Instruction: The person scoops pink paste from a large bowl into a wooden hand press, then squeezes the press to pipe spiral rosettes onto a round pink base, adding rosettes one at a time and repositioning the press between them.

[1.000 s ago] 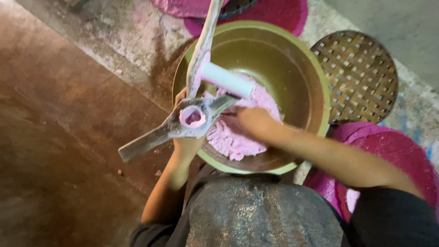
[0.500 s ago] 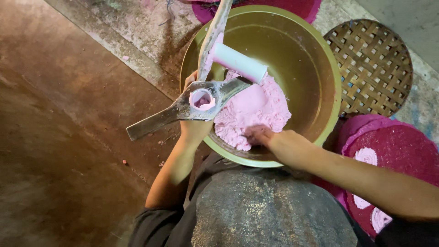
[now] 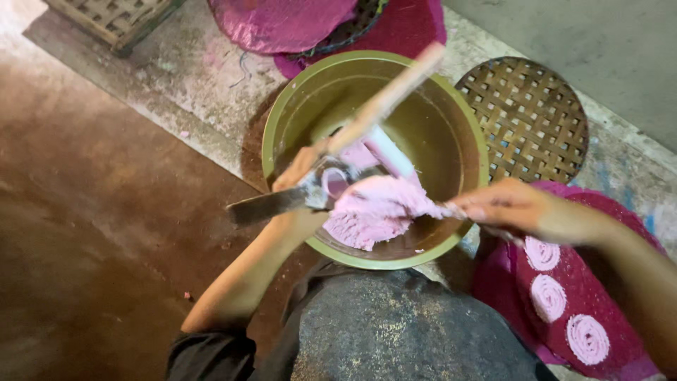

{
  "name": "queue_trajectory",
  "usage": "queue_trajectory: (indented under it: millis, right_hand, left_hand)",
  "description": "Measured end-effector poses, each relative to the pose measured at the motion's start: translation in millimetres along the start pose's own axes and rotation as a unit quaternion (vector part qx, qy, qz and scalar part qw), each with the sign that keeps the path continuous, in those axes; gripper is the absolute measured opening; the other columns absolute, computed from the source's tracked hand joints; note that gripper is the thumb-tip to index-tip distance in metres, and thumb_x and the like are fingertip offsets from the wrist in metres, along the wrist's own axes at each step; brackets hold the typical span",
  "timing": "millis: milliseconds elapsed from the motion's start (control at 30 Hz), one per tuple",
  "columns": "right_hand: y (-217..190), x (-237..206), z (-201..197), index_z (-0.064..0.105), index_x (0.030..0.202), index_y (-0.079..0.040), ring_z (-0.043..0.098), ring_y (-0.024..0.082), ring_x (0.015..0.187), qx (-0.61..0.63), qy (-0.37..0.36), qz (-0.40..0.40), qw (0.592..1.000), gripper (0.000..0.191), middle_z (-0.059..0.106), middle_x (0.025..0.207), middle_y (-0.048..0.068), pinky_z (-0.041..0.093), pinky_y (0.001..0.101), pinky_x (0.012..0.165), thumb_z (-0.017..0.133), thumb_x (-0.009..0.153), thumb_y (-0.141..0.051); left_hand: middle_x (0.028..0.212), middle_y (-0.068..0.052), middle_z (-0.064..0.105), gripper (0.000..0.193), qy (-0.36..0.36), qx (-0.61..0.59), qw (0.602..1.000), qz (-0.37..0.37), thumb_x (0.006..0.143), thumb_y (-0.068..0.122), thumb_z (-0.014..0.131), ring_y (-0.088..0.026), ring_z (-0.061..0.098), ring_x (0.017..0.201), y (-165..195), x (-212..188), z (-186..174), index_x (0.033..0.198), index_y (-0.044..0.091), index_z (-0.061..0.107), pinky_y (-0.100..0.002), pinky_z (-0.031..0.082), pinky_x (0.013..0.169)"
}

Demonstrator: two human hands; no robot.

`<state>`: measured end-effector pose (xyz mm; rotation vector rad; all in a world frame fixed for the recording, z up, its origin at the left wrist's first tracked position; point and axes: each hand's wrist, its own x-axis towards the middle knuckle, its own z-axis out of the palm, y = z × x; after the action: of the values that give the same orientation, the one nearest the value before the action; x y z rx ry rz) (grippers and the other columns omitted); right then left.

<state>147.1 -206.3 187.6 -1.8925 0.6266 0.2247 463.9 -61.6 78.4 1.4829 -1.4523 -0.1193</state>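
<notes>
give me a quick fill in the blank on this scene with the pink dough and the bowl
1. The pink dough lies in a round ____ bowl.
2. The left hand holds a metal ____ over the bowl.
3. On the magenta mat by the right hand lie ____ pink spirals.
4. Right of the bowl lies a round woven ____.

Missing words: green; press; three; tray

Brown floor (image 3: 92, 233), grey concrete ledge (image 3: 204, 92)

Pink dough (image 3: 374, 212), olive-green bowl (image 3: 451, 106), seemingly brown lattice-woven mat (image 3: 525, 116).
</notes>
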Motion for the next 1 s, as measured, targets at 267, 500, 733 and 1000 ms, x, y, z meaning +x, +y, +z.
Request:
queue_trajectory:
  millis: [267, 500, 733, 1000]
  right_hand:
    - [-61, 64, 50, 0.065, 0.102, -0.012, 0.072, 0.031, 0.077, -0.585, 0.095, 0.016, 0.806, 0.019, 0.071, 0.088, 0.009, 0.057, 0.0446, 0.062, 0.063, 0.086, -0.021]
    - [-105, 20, 27, 0.065, 0.105, -0.013, 0.072, 0.030, 0.079, -0.525, 0.142, -0.062, 0.837, 0.026, 0.068, 0.086, 0.008, 0.057, 0.0438, 0.063, 0.063, 0.079, -0.016]
    - [-128, 56, 52, 0.064, 0.096, -0.010, 0.072, 0.027, 0.077, -0.638, 0.150, -0.049, 0.754, 0.014, 0.070, 0.087, 0.009, 0.057, 0.0398, 0.064, 0.064, 0.086, -0.020]
    - [-115, -4, 21, 0.066, 0.106, -0.018, 0.071, 0.023, 0.071, -0.612, 0.224, 0.008, 0.758, 0.026, 0.067, 0.084, 0.003, 0.056, 0.0387, 0.058, 0.063, 0.081, -0.016]
  left_hand:
    - [0.104, -0.012, 0.073, 0.047, -0.123, -0.023, 0.992, -0.023, 0.081, 0.032, 0.080, -0.029, 0.072, 0.092, 23, 12, 29, 0.121, 0.011, 0.066, -0.041, 0.056, 0.080]
    - [0.094, -0.007, 0.077, 0.043, -0.199, -0.152, 0.930, -0.268, 0.076, 0.031, 0.077, -0.025, 0.075, 0.085, 20, 27, 9, 0.114, 0.013, 0.069, -0.038, 0.061, 0.070]
    - [0.120, -0.016, 0.073, 0.055, -0.063, 0.043, 0.989, 0.129, 0.077, 0.023, 0.079, -0.031, 0.070, 0.108, 26, 41, 13, 0.127, 0.007, 0.064, -0.040, 0.056, 0.087]
    - [0.107, -0.006, 0.076, 0.053, -0.143, -0.210, 0.906, -0.338, 0.075, 0.025, 0.079, -0.016, 0.075, 0.090, 15, 50, -5, 0.125, 0.011, 0.066, -0.035, 0.066, 0.075]
